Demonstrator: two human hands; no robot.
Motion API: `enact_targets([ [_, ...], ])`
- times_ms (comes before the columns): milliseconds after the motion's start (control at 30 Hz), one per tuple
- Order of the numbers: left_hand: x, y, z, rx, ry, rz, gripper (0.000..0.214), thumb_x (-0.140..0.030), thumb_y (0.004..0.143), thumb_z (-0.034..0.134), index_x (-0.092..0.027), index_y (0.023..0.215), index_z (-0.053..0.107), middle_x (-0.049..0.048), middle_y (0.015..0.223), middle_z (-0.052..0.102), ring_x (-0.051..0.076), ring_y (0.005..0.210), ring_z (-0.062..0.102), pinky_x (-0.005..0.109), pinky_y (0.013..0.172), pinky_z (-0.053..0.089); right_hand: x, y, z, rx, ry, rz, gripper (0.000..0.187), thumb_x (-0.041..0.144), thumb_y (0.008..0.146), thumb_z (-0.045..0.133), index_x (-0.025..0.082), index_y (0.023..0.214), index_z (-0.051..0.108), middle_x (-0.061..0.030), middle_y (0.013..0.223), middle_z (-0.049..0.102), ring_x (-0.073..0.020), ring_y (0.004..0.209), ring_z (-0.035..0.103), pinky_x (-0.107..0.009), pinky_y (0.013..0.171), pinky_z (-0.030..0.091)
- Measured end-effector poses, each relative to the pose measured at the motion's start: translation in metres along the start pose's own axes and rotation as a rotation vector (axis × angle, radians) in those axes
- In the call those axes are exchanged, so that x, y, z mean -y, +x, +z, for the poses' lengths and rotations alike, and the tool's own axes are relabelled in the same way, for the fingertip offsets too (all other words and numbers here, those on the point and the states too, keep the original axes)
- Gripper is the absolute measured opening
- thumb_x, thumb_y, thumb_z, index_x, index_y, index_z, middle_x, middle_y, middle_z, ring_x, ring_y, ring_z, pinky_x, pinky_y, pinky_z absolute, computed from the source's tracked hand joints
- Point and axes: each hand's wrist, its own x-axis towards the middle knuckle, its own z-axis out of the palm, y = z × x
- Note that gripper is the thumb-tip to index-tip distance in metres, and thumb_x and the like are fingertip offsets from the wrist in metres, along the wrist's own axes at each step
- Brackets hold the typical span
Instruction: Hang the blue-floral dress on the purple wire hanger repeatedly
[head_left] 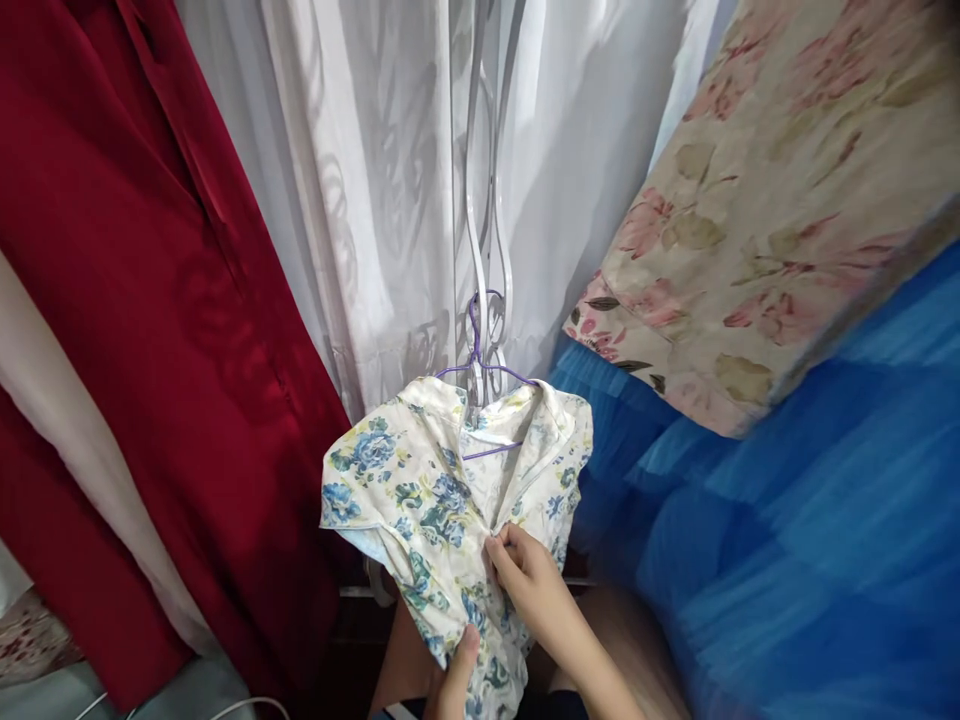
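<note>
Pinching the front of the floral shirt point(442, 500) at the bottom of its open neck, my right hand point(529, 565) has thumb and forefinger closed on the cloth, with the other fingers curled in behind them. I can't tell what kind of fastening, if any, is under my fingertips. My left hand point(456, 680) is lower, at the bottom edge of my view, grasping the body of the shirt; its thumb lies on the front and its fingers are hidden by the fabric. The shirt is right in front of me, above my lap, cream with blue flowers and green leaves, its collar spread and its short sleeves out to either side. It sits on a purple hanger point(475, 345), whose lower bar shows across the open neck and whose hook meets the curled lower end of some white metal rods point(470, 200). Behind them hangs white cloth point(390, 150) in long folds. Deep red fabric point(150, 350) drops down on my left, crossed by shadows. On my right, a cream panel with pink flowers point(705, 270) hangs over ruffled blue fabric point(810, 520), which is partly blurred.
</note>
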Motion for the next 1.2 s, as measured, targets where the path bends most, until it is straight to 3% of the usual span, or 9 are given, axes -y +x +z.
enact_targets([
  [100, 0.007, 0.012, 0.018, -0.242, -0.179, 0.064, 0.063, -0.059, 0.069, 0.072, -0.02, 0.117, 0.063, 0.0143, 0.13, 0.062, 0.036, 0.137, 0.043, 0.045, 0.109, 0.043, -0.003, -0.008, -0.012, 0.037, 0.12, 0.005, 0.034, 0.047, 0.093, 0.051, 0.022, 0.073, 0.042, 0.0099, 0.049, 0.033, -0.0086, 0.044, 0.028, -0.023, 0.045, 0.021],
  [267, 0.0, 0.028, 0.017, -0.476, -0.081, 0.648, 0.063, -0.047, 0.068, 0.078, -0.021, 0.119, 0.051, 0.0148, 0.128, 0.056, 0.032, 0.123, 0.053, 0.042, 0.096, 0.048, 0.001, -0.026, -0.021, 0.052, 0.221, 0.022, 0.036, 0.049, 0.091, 0.055, 0.021, 0.072, 0.045, 0.0097, 0.044, 0.039, -0.0069, 0.04, 0.028, -0.023, 0.044, 0.021],
  [333, -0.003, 0.026, 0.021, -0.499, 0.012, 0.867, 0.056, -0.042, 0.068, 0.079, -0.02, 0.111, 0.053, 0.014, 0.121, 0.056, 0.03, 0.117, 0.055, 0.04, 0.093, 0.048, 0.003, -0.03, -0.018, 0.057, 0.243, 0.037, 0.037, 0.051, 0.09, 0.058, 0.02, 0.072, 0.047, 0.0092, 0.043, 0.041, -0.0065, 0.038, 0.029, -0.022, 0.043, 0.021],
  [400, -0.006, 0.018, 0.031, -0.381, 0.123, 0.946, 0.046, -0.038, 0.074, 0.074, -0.019, 0.112, 0.056, 0.0136, 0.116, 0.057, 0.028, 0.112, 0.057, 0.04, 0.094, 0.046, 0.005, -0.033, -0.012, 0.076, 0.281, 0.049, 0.038, 0.051, 0.088, 0.06, 0.02, 0.071, 0.048, 0.0086, 0.043, 0.042, -0.0064, 0.038, 0.031, -0.022, 0.043, 0.023],
  [500, -0.012, 0.01, 0.043, -0.18, 0.234, 0.844, 0.045, -0.039, 0.082, 0.067, -0.018, 0.12, 0.056, 0.0145, 0.115, 0.061, 0.027, 0.108, 0.06, 0.04, 0.094, 0.046, 0.011, -0.035, -0.001, 0.14, 0.351, 0.035, 0.04, 0.052, 0.088, 0.06, 0.019, 0.069, 0.049, 0.0059, 0.045, 0.047, -0.007, 0.04, 0.038, -0.021, 0.044, 0.027],
  [600, -0.021, 0.014, 0.041, -0.094, 0.305, 0.746, 0.034, -0.041, 0.084, 0.065, -0.018, 0.108, 0.062, 0.0096, 0.097, 0.068, 0.025, 0.09, 0.065, 0.034, 0.082, 0.05, 0.015, -0.036, 0.007, 0.169, 0.418, 0.013, 0.043, 0.054, 0.088, 0.06, 0.018, 0.067, 0.05, 0.0043, 0.046, 0.049, -0.0071, 0.04, 0.04, -0.021, 0.045, 0.028],
  [733, -0.033, 0.024, 0.032, -0.008, 0.442, 0.812, 0.019, -0.031, 0.088, 0.06, -0.018, 0.074, 0.058, 0.0014, 0.07, 0.06, 0.017, 0.067, 0.058, 0.027, 0.069, 0.047, 0.017, -0.03, 0.01, 0.099, 0.476, 0.051, 0.045, 0.057, 0.084, 0.064, 0.017, 0.065, 0.052, 0.0055, 0.04, 0.047, -0.0055, 0.035, 0.033, -0.02, 0.041, 0.023],
  [833, -0.04, 0.025, 0.029, 0.077, 0.49, 0.851, 0.02, -0.022, 0.091, 0.053, -0.018, 0.071, 0.054, 0.0017, 0.071, 0.059, 0.016, 0.07, 0.057, 0.025, 0.07, 0.045, 0.024, -0.015, 0.005, 0.03, 0.505, 0.077, 0.044, 0.055, 0.083, 0.066, 0.017, 0.063, 0.054, 0.0051, 0.037, 0.048, -0.005, 0.031, 0.031, -0.02, 0.038, 0.021],
  [1200, -0.046, 0.024, 0.016, 0.223, 0.632, 0.734, 0.016, -0.013, 0.083, 0.056, -0.018, 0.069, 0.051, 0.0015, 0.071, 0.059, 0.017, 0.071, 0.059, 0.024, 0.07, 0.044, 0.124, 0.081, -0.02, -0.126, 0.679, -0.161, 0.032, 0.042, 0.075, 0.076, 0.013, 0.069, 0.067, 0.0053, 0.041, 0.049, -0.003, 0.034, 0.032, -0.019, 0.035, 0.018],
])
